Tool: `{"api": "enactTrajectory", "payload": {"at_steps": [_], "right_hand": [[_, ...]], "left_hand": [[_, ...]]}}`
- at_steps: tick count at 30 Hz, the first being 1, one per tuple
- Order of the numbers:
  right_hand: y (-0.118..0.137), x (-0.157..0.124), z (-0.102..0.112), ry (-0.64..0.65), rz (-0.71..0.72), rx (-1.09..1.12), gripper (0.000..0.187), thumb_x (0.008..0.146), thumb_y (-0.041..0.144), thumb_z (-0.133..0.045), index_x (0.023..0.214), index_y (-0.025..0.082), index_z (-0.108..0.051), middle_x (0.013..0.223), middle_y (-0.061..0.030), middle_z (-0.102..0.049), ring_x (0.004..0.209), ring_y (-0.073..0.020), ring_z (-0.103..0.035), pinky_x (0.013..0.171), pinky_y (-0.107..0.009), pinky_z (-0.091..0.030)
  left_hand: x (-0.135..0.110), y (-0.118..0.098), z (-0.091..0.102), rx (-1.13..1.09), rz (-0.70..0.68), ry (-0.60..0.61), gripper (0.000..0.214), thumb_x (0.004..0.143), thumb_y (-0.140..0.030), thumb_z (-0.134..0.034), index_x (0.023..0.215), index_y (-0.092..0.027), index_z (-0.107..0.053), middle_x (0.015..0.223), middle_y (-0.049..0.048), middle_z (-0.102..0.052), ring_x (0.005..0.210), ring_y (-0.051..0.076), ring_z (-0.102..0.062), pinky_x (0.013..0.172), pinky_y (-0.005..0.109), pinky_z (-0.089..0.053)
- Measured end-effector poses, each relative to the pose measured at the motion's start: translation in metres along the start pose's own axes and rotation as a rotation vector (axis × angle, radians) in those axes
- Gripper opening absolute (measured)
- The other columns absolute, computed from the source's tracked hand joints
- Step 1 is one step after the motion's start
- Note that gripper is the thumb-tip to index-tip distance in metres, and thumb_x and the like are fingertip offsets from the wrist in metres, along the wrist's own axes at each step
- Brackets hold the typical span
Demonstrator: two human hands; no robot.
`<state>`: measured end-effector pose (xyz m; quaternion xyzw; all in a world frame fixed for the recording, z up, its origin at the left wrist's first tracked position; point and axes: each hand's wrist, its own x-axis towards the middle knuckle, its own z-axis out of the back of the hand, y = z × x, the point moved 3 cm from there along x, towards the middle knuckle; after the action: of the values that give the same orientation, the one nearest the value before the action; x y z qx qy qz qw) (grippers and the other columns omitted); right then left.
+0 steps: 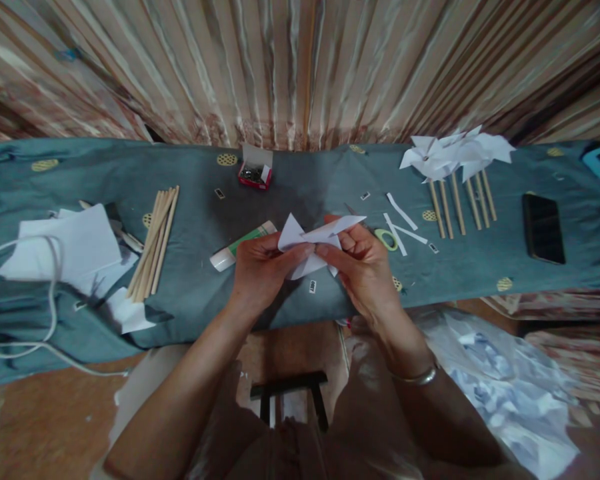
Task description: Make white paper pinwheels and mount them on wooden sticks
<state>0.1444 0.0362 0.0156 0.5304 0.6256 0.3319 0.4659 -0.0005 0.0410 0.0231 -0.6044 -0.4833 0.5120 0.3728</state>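
Note:
Between my two hands is a white paper pinwheel (320, 235), its corners folded in toward the middle. My left hand (263, 270) pinches it from the left, thumb pressed near its centre. From the right side my right hand (367, 267) grips it as well, and the two thumb tips nearly meet. Just left of my left hand lies a glue stick (243, 245), white and green. Scissors with a light green handle (386, 239) are partly hidden behind my right hand. A few narrow paper strips (400, 230) lie beside them.
At left are wooden sticks (155, 247) in a pile, white paper sheets (75, 243) and a white cable (55, 293). A small red box of metal pins (255, 175) stands open at the back. Finished pinwheels (455, 155) and a phone (544, 228) lie at right.

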Motion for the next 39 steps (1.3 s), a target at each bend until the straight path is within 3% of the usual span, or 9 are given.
{"api": "enactTrajectory", "payload": {"at_steps": [20,28,39], "right_hand": [[-0.0019,0.0007,0.0016,0.001,0.042,-0.035,0.04,0.068,0.029,-0.082,0.103,0.029,-0.063,0.09,0.0041,-0.074,0.085,-0.016,-0.07,0.08,-0.034,-0.057],[0.0,-0.0009,-0.0018,0.013,0.043,-0.004,0.032,0.069,0.025,-0.081,0.096,0.027,-0.065,0.085,0.0049,-0.074,0.077,-0.0145,-0.069,0.078,-0.033,-0.057],[0.0006,-0.0006,-0.0032,0.034,-0.056,0.023,0.033,0.066,0.024,-0.082,0.096,0.026,-0.067,0.084,0.0043,-0.076,0.072,-0.0147,-0.069,0.075,-0.032,-0.057]], "left_hand": [[0.0012,-0.0014,-0.0017,-0.051,-0.018,0.034,0.014,0.062,-0.029,-0.085,0.066,-0.02,-0.076,0.062,-0.0018,-0.066,0.056,0.011,-0.056,0.052,0.023,-0.044],[0.0026,0.0027,-0.0027,-0.12,0.044,0.014,0.016,0.059,-0.027,-0.084,0.07,-0.018,-0.076,0.066,-0.0014,-0.069,0.056,0.01,-0.055,0.053,0.021,-0.044],[0.0031,0.0036,-0.0046,-0.196,0.048,0.075,0.019,0.059,-0.026,-0.084,0.07,-0.016,-0.073,0.065,-0.002,-0.068,0.055,0.009,-0.057,0.053,0.02,-0.045]]}}
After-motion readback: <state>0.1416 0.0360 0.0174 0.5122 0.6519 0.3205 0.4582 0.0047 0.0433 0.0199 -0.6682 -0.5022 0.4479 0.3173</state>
